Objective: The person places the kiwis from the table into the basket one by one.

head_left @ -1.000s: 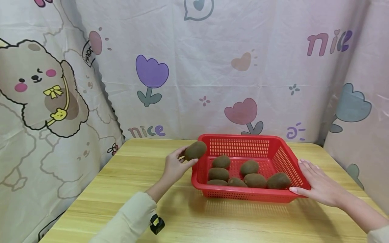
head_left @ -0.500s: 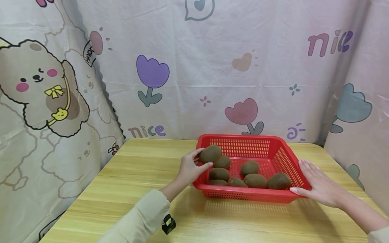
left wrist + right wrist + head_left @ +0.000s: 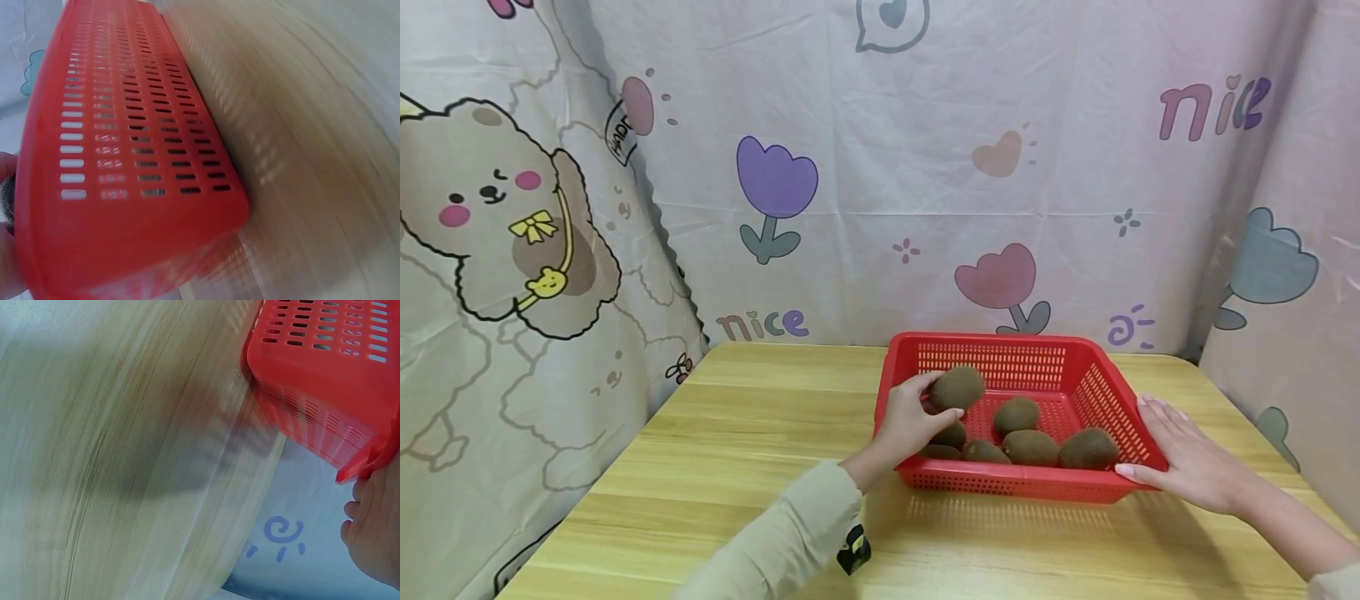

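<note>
My left hand (image 3: 912, 422) pinches a brown fuzzy kiwi (image 3: 957, 389) between thumb and fingers, inside the left part of a red plastic basket (image 3: 1022, 475). Several more kiwis lie in the basket, mostly along its front and left; one kiwi (image 3: 1017, 414) sits farther back in the middle. My left hand hides part of those on the left. My right hand (image 3: 1187, 457) rests with straight fingers along the basket's right rim, the thumb at the front corner. In the left wrist view only bits of the left fingers (image 3: 9, 265) show past the basket wall (image 3: 137, 231).
The basket stands on a light wooden table (image 3: 737, 433), toward its back right. Behind and beside the table hangs a pale curtain (image 3: 865, 167) with cartoon prints. A small black device (image 3: 853, 550) is at the left sleeve.
My left hand has carried the kiwi rightward, over the basket's left rim and into the space above the other kiwis. My right hand has stayed on the right rim.
</note>
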Demonstrator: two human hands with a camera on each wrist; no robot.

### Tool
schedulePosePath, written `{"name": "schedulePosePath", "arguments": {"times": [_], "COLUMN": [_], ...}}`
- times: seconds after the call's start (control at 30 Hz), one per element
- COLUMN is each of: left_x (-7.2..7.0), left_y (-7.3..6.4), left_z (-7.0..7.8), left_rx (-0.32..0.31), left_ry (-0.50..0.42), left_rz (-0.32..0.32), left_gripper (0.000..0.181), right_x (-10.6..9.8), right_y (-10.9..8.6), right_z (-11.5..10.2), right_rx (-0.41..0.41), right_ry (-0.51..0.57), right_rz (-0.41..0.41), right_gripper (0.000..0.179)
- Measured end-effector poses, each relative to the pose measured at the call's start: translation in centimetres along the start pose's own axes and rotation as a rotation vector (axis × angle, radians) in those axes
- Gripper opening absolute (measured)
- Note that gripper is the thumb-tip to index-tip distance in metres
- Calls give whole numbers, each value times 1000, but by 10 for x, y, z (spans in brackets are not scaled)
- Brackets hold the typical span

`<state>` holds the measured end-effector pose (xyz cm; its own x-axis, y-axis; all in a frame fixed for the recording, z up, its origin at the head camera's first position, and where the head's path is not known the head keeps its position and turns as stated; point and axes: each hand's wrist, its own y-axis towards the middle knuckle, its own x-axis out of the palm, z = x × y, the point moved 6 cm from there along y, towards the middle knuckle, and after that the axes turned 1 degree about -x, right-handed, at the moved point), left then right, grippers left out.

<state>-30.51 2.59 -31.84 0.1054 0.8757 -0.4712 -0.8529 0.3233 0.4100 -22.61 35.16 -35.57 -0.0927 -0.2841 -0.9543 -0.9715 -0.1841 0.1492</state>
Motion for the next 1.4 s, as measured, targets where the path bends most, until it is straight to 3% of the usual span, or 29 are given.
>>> {"name": "schedulePosePath", "arguments": {"times": [0.4,0.63,0.77,1.2,1.4], "left_x": [28,37,43,53,51], "left_y": [10,17,20,22,21], "left_z": [0,-9,-13,-16,-15], "left_rx": [-43,-166,-196,-198,-197], "left_ry": [38,154,180,268,231], "left_rz": [-49,-113,-152,-237,-228], "left_gripper": [45,40,35,35,30], "right_x": [1,0,1,1,2], "right_y": [-1,-1,-1,0,0], "right_z": [1,3,3,2,2], "right_rx": [3,8,17,10,16], "right_ry": [20,21,34,33,51], "right_rz": [-2,-2,-8,-2,-9], "right_gripper": [95,96,97,97,97]}}
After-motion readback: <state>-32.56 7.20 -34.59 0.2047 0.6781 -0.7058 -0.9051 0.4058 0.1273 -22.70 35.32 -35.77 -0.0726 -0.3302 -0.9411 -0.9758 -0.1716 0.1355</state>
